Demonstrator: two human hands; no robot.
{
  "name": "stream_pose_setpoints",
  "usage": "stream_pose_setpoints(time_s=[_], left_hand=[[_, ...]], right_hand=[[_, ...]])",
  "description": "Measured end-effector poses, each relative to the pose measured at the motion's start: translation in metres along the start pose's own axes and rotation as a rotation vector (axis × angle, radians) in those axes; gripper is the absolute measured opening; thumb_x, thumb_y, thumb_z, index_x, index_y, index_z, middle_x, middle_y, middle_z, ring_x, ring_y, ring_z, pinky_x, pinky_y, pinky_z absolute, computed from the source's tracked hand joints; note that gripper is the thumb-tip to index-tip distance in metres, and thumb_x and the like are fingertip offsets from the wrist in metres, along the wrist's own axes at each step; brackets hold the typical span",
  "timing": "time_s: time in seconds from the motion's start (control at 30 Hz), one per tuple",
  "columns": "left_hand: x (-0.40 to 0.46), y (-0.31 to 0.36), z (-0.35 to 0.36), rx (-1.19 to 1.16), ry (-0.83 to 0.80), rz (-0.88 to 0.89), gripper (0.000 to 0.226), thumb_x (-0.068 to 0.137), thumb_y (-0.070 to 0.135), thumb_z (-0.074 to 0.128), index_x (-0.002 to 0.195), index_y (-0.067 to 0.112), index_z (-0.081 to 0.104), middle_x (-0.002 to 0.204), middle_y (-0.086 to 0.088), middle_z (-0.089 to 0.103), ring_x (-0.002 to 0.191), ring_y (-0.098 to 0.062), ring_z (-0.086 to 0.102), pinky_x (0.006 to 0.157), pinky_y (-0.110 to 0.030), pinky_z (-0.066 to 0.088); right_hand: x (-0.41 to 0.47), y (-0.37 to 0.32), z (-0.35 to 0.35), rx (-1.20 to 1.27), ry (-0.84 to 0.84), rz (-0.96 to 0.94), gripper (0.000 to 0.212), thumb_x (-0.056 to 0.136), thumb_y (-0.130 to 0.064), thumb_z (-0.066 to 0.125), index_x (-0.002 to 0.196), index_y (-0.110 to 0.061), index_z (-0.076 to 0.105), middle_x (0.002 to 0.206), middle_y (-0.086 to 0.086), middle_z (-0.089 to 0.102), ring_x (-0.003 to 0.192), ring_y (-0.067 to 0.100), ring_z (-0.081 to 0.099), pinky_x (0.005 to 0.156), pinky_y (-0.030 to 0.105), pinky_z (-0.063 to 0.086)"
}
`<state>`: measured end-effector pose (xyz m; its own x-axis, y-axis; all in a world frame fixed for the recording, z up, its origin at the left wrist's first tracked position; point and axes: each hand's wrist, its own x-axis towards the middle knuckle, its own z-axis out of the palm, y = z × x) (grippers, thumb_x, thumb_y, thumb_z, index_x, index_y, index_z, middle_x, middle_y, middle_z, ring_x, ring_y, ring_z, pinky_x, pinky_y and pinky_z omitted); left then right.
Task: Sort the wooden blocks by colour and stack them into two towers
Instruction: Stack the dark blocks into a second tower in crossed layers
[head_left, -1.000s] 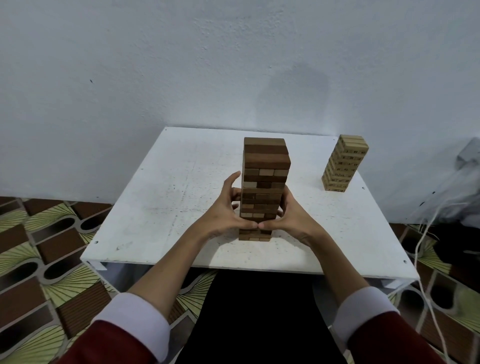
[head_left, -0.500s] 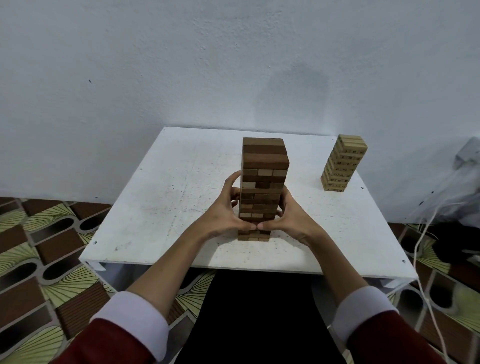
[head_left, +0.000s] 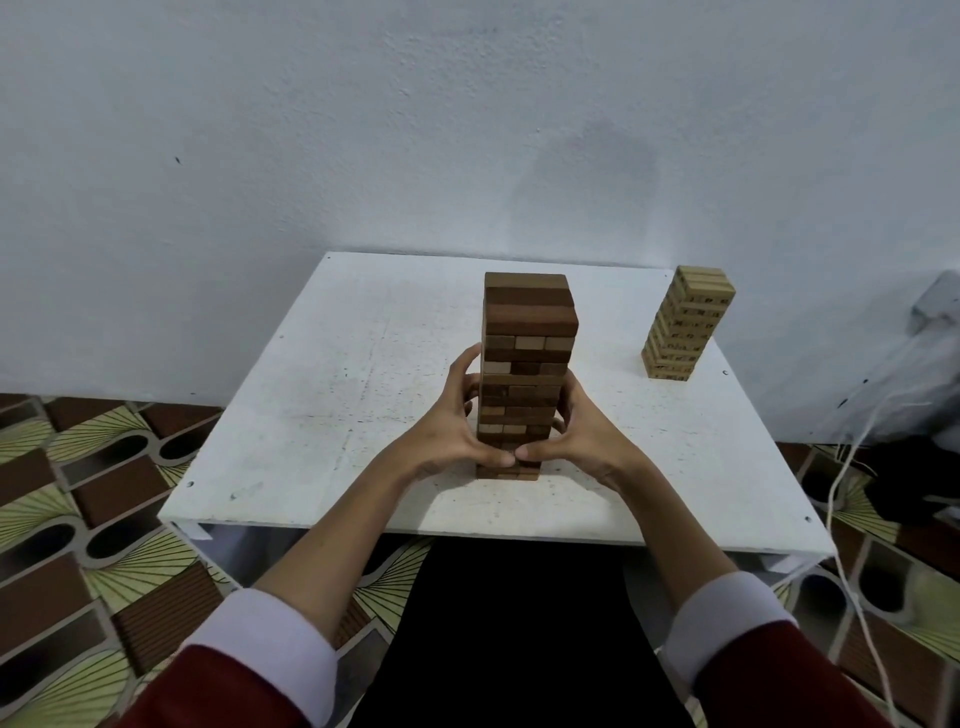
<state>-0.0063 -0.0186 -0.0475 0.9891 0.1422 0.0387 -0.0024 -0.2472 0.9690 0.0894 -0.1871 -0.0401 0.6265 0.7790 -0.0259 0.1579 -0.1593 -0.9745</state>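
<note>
here, in the head view, a tall dark brown wooden block tower (head_left: 527, 364) stands upright near the middle of the square white worktop (head_left: 332, 395), a little toward its near edge. most of its blocks are dark brown, but a few paler block ends show in some of the middle layers. the left hand (head_left: 452, 431) cups the left side of the dark tower's lower half, its fingers (head_left: 467, 364) curled round the side and its thumb lying across the front near the base. the right hand (head_left: 582, 431) cups the right side of the dark tower at the same height, fingers bent against the blocks, thumb reaching in along the front. the two thumb tips meet, or very nearly meet, at the front of the tower just above its lowest layers. whether the hands press hard or only rest there cannot be told.

right of the dark tower and farther back, well apart from it, a shorter pale tan wooden block tower (head_left: 685, 322) stands near the worktop's far right corner, free of both hands.

below the dark tower, both forearms come up from white cuffs (head_left: 270, 649) and dark red sleeves (head_left: 779, 680). a patterned brown and green floor (head_left: 78, 493) lies left of the worktop, and white cords (head_left: 852, 519) hang to its right.
</note>
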Motion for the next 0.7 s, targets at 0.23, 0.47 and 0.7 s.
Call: stream_pose_setpoints(time_s=[0.23,0.47,0.7], left_hand=[[-0.015,-0.003,-0.003,-0.53,0.031,-0.174,0.122,0.055,0.087,0.054,0.152,0.023,0.017,0.158,0.003,0.02,0.145,-0.012,0.017,0.121,-0.041,0.008],[-0.017,-0.005,0.025,-0.716,0.166,-0.219,0.09,0.076,0.08,0.011,0.15,0.03,0.023,0.156,0.005,0.026,0.144,-0.014,0.02,0.119,-0.038,0.01],[-0.015,-0.002,0.04,-0.64,0.185,-0.188,0.09,0.074,0.076,0.009,0.151,0.032,0.018,0.155,0.004,0.029,0.141,-0.014,0.028,0.119,-0.041,0.018]], right_hand=[[-0.021,0.007,-0.006,0.472,0.055,-0.061,0.095,0.051,-0.004,0.053,0.142,-0.023,0.033,0.149,0.001,0.036,0.138,0.02,0.032,0.116,0.05,0.018],[-0.017,0.006,0.025,0.509,0.299,0.043,0.081,0.083,-0.069,0.013,0.148,-0.021,0.027,0.152,-0.007,0.031,0.142,0.008,0.021,0.119,0.037,0.008],[-0.008,0.002,0.045,0.545,0.229,0.018,0.088,0.076,-0.073,0.009,0.145,-0.025,0.034,0.138,-0.008,0.05,0.129,0.007,0.044,0.106,0.028,0.034]])
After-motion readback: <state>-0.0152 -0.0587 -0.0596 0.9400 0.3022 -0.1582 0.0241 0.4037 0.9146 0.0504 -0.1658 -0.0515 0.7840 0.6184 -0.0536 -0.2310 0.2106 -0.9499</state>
